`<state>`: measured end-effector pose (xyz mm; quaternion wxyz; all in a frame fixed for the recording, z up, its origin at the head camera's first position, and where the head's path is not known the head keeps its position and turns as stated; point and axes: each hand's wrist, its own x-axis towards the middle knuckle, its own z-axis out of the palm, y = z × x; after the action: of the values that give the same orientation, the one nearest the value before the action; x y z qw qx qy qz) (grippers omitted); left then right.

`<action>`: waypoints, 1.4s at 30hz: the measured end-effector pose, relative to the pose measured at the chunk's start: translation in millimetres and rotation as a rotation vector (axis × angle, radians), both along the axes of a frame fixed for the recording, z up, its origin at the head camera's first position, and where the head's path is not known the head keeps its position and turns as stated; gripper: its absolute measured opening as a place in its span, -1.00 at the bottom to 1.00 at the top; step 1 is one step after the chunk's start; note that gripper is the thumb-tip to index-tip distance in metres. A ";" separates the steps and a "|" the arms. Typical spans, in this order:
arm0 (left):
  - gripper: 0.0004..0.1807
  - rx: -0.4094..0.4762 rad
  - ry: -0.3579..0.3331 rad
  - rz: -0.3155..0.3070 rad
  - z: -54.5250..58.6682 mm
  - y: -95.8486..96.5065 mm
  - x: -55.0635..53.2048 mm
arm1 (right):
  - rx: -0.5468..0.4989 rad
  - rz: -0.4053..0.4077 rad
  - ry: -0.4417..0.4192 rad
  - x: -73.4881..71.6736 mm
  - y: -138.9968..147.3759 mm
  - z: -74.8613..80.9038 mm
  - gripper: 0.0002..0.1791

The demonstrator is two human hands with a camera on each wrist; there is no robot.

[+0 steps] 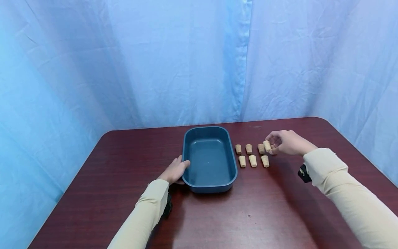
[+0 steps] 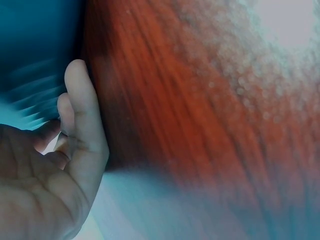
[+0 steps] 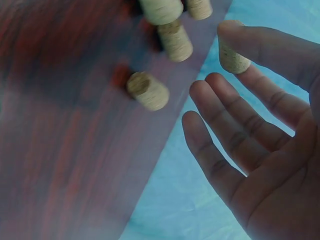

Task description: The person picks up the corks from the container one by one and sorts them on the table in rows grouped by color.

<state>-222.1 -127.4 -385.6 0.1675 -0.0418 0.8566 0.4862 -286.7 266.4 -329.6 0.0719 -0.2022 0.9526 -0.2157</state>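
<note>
A deep blue rectangular tub (image 1: 209,189) stands mid-table. My left hand (image 1: 174,170) holds its left side, thumb over the rim and the other fingers along the outer wall; in the left wrist view the fingers (image 2: 82,107) lie against the tub's ribbed side (image 2: 37,95). Above the right end of the cork rows, my right hand (image 1: 287,142) pinches a tapered cork (image 1: 267,146) between thumb and index finger. The right wrist view shows that cork (image 3: 233,57) raised, the other fingers spread loosely. A cork (image 3: 148,91) stands on the table below the hand.
Right of the tub, corks stand in two rows, including a back-row cork (image 1: 238,149) and a front-row cork (image 1: 242,161). The dark red wooden table (image 1: 130,155) has rounded far corners. Pale blue curtains (image 1: 174,62) hang behind and at both sides.
</note>
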 end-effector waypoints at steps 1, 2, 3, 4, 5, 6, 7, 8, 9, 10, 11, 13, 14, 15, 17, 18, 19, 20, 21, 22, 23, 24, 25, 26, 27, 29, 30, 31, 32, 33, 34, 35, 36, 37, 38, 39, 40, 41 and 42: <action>-0.27 0.000 0.000 0.001 -0.1 -0.1 -0.1 | 0.005 0.003 0.001 0.4 2.9 -1.9 -0.63; -0.27 0.000 -0.002 0.002 -0.2 0.1 -0.4 | 0.010 0.004 0.000 0.8 5.5 -3.9 -0.63; -0.27 -0.001 -0.002 0.003 -0.5 0.2 -0.6 | 0.015 0.004 -0.003 1.3 8.0 -5.9 -0.63; -0.27 -0.001 -0.002 0.003 -0.7 0.1 -0.9 | 0.018 0.004 -0.008 1.9 10.2 -8.0 -0.63; -0.27 -0.002 -0.001 0.004 -1.0 0.0 -1.2 | 0.019 0.002 -0.016 2.6 12.3 -9.9 -0.63; -0.27 -0.001 0.001 0.002 -1.3 -0.1 -1.4 | 0.020 0.004 -0.021 3.4 14.1 -11.6 -0.62; -0.27 -0.001 0.001 0.003 -1.5 -0.1 -1.5 | 0.021 0.002 -0.029 4.2 15.8 -13.3 -0.60; -0.28 -0.001 0.003 0.003 -1.7 -0.4 -1.4 | 0.025 -0.002 -0.036 4.7 17.2 -15.3 -0.60; -0.28 -0.002 0.004 0.001 -1.9 -0.6 -1.2 | 0.028 -0.009 -0.043 5.3 18.5 -17.0 -0.60; -0.27 -0.004 0.006 -0.002 -1.8 -1.0 -0.8 | 0.033 -0.009 -0.044 5.7 19.9 -18.9 -0.60; -0.26 -0.007 0.005 -0.003 -2.1 -1.1 -0.7 | 0.038 -0.011 -0.045 6.0 21.2 -20.7 -0.60; -0.25 -0.011 0.005 -0.007 -2.1 -1.7 0.1 | 0.039 -0.014 -0.048 6.5 23.8 -24.6 -0.62; -0.24 -0.013 0.006 -0.010 -2.1 -1.9 0.4 | 0.039 -0.013 -0.049 6.8 25.2 -26.3 -0.62; -0.24 -0.015 0.007 -0.012 -2.1 -2.1 0.7 | 0.036 -0.013 -0.051 6.8 26.7 -28.4 -0.63; -0.24 -0.014 0.006 -0.012 -2.3 -2.3 0.8 | 0.034 -0.017 -0.049 7.5 29.2 -32.1 -0.62; -0.24 -0.012 0.007 -0.012 -2.2 -2.5 1.1 | 0.031 -0.018 -0.053 7.9 30.1 -33.3 -0.62; -0.25 -0.009 0.008 -0.012 -2.4 -2.7 1.1 | 0.029 -0.019 -0.056 8.5 30.8 -34.0 -0.61; -0.25 -0.006 0.008 -0.011 -2.8 -2.7 1.0 | 0.028 -0.021 -0.059 8.8 31.4 -34.6 -0.61; -0.25 -0.005 0.008 -0.010 -3.1 -2.9 0.7 | 0.027 -0.022 -0.059 9.2 31.9 -35.1 -0.61; -0.26 -0.002 0.008 -0.009 -3.5 -2.9 0.6 | 0.026 -0.024 -0.061 10.1 32.0 -34.7 -0.60; -0.26 0.003 0.009 -0.009 -3.8 -2.9 0.5 | 0.024 -0.021 -0.065 10.5 32.1 -34.3 -0.60; -0.27 0.006 0.010 -0.008 -4.1 -2.9 0.4 | 0.024 -0.021 -0.063 11.0 32.0 -34.2 -0.60; -0.27 0.010 0.012 -0.008 -4.3 -2.9 0.3 | 0.025 -0.024 -0.063 11.3 32.1 -34.4 -0.60; -0.27 0.014 0.014 -0.008 -4.5 -2.8 0.3 | 0.025 -0.029 -0.063 11.6 32.1 -34.7 -0.60; -0.28 0.016 0.016 -0.008 -4.6 -2.8 0.2 | 0.025 -0.032 -0.061 12.0 31.8 -35.1 -0.60; -0.28 0.019 0.018 -0.010 -4.7 -2.7 0.2 | 0.027 -0.038 -0.054 12.4 31.6 -36.6 -0.61; -0.28 0.020 0.018 -0.011 -4.6 -2.7 0.2 | 0.024 -0.041 -0.052 12.8 31.4 -37.2 -0.61; -0.29 0.019 0.018 -0.013 -4.4 -2.7 0.3 | 0.023 -0.042 -0.047 13.0 31.5 -38.1 -0.61; -0.29 0.016 0.016 -0.013 -4.1 -2.8 0.3 | 0.020 -0.041 -0.043 13.6 31.3 -38.7 -0.60; -0.28 0.014 0.016 -0.015 -3.8 -2.8 0.3 | 0.018 -0.039 -0.037 13.9 31.4 -39.4 -0.60; -0.28 0.012 0.014 -0.015 -3.4 -2.9 0.2 | 0.017 -0.039 -0.034 14.4 31.4 -39.8 -0.60; -0.29 0.013 0.013 -0.017 -3.1 -2.9 0.0 | 0.015 -0.039 -0.033 15.0 31.4 -40.1 -0.60; -0.28 0.014 0.010 -0.018 -2.7 -2.9 -0.1 | 0.014 -0.042 -0.032 15.5 31.4 -40.3 -0.59; -0.28 0.014 0.007 -0.019 -2.3 -2.6 -0.5 | 0.014 -0.045 -0.033 15.9 31.4 -40.5 -0.59; -0.28 0.015 0.006 -0.019 -1.9 -2.5 -0.9 | 0.013 -0.047 -0.035 16.2 31.5 -40.7 -0.59; -0.28 0.014 0.003 -0.019 -1.6 -2.4 -1.3 | 0.014 -0.050 -0.037 16.4 31.6 -40.9 -0.59; -0.28 0.015 -0.001 -0.018 -1.5 -2.1 -1.7 | 0.014 -0.052 -0.039 16.6 31.8 -41.1 -0.59; -0.28 0.017 -0.006 -0.016 -1.4 -1.7 -2.4 | 0.015 -0.054 -0.042 16.6 32.0 -41.2 -0.60; -0.28 0.018 -0.013 -0.014 -1.5 -1.3 -3.1 | 0.015 -0.055 -0.045 16.7 32.2 -41.3 -0.60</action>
<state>-225.2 -128.7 -387.1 0.1768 -0.0374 0.8514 0.4924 -269.9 298.6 -371.0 0.0889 -0.1706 0.9575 -0.2148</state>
